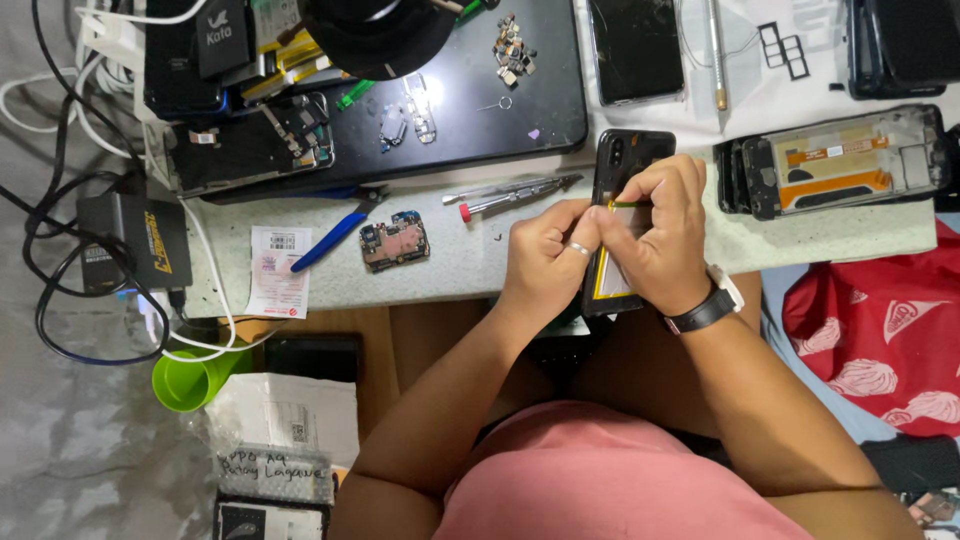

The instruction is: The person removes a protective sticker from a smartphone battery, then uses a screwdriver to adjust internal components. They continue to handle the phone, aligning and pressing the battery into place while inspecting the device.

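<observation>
Opened black phone (622, 170) at bench (450, 262) front edge, back up. Left hand (548, 262) grips its left side; right hand (662, 235) clamps its right side, fingertips pinching a thin green piece over it. Tweezers (512, 192) at 10 o'clock, circuit board (394, 241) at 9, second stripped phone frame (845, 160) at 3.

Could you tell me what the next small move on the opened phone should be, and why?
Probably a gentle peel of the green tab upward, away from the opened phone. The right hand pinches that tab at the fingertips, and the left hand braces the phone's side, so the body looks steadied. The tweezers lie unused on the mat.
</observation>
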